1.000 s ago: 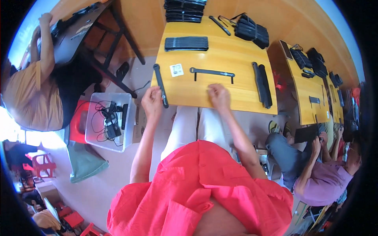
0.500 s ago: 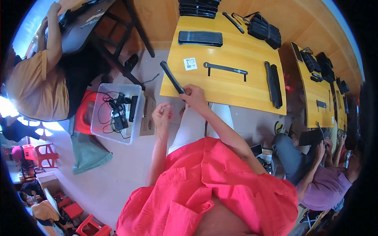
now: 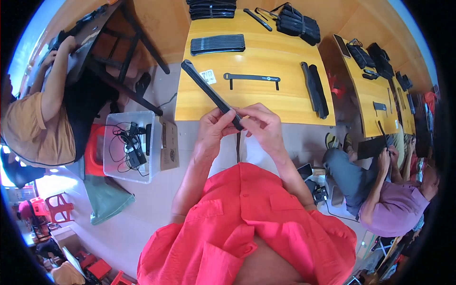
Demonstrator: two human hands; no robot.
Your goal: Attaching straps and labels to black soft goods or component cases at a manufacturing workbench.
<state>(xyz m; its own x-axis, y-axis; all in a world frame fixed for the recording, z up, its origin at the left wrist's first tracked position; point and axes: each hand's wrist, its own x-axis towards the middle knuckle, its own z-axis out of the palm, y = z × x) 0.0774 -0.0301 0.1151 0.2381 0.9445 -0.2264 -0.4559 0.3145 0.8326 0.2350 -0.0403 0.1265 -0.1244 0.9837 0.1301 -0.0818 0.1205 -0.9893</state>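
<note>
A hand-held black strip (image 3: 206, 89) bars the yellow counter's (image 3: 290, 103) near left; clear room lies left of the dark strips (image 3: 318, 90).

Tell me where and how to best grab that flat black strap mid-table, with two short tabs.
Probably pinch the black strap mid-length from the near side of the yellow table, between its two tabs: it lies flat, stretched left to right, and the tabs near its ends point toward that side, leaving its middle free.

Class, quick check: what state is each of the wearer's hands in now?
Left hand: closed, holding the black strap near its lower end.
Right hand: fingers bent at that end; grip cannot be told.
</note>
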